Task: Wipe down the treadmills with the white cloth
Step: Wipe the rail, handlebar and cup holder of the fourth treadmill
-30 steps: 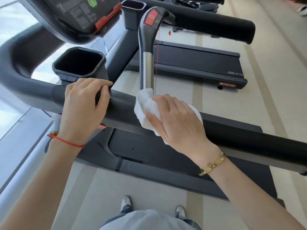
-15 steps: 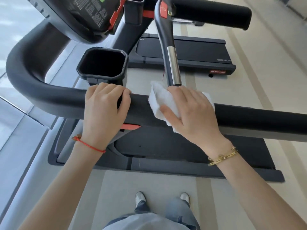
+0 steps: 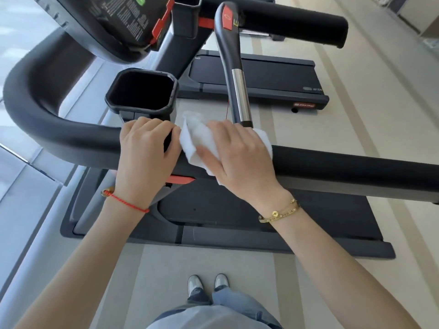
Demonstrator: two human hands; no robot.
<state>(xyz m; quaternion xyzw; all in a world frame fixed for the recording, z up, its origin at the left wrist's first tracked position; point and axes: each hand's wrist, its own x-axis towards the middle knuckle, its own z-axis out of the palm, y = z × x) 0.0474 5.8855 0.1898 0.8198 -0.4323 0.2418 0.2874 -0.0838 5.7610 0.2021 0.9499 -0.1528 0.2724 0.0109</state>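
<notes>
The right hand (image 3: 240,157) has slid the white cloth (image 3: 192,141) leftward along the handrail (image 3: 344,165), away from the upright grip bar (image 3: 240,91), until the cloth nearly touches the left hand (image 3: 146,153).

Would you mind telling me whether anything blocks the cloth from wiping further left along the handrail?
Yes: the left hand grips the handrail directly left of the white cloth held by the right hand.
</notes>
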